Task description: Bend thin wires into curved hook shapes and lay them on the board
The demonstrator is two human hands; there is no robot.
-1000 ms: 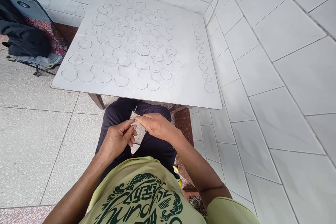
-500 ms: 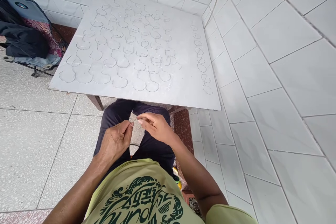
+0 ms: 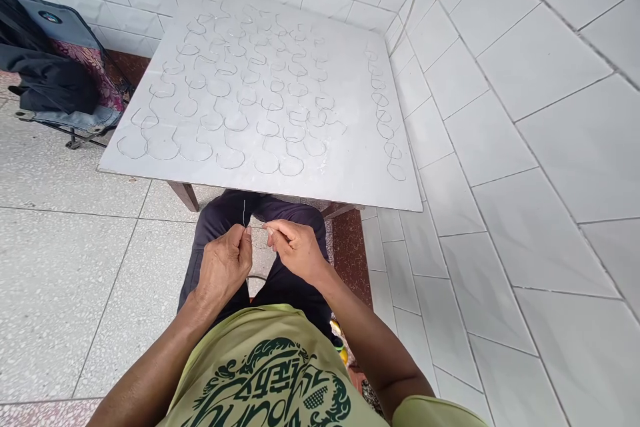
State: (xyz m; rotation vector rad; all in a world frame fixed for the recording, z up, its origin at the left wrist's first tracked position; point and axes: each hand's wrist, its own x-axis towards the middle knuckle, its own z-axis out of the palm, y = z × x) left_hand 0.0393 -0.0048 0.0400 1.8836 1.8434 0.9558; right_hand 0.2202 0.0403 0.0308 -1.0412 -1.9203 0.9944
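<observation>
My left hand (image 3: 223, 267) and my right hand (image 3: 295, 248) are held over my lap, fingertips close together. Both pinch a thin wire (image 3: 245, 213); a short end of it sticks up from my left fingers, and a short stretch runs across to my right fingers. Just ahead stands a low white board table (image 3: 350, 173) covered with several bent S-shaped wire hooks (image 3: 230, 121) laid in rows, plus a column of linked loops (image 3: 385, 117) near its right edge.
A white tiled wall (image 3: 525, 113) runs along the right and behind the table. A folding chair with dark clothing (image 3: 50, 83) stands at the far left on the speckled floor. A thin cord (image 3: 413, 3) hangs at the wall corner.
My hands have drawn slightly apart, the left closing into a tighter pinch. The wire end now stands straight up from the left fingers. The view has shifted a little.
</observation>
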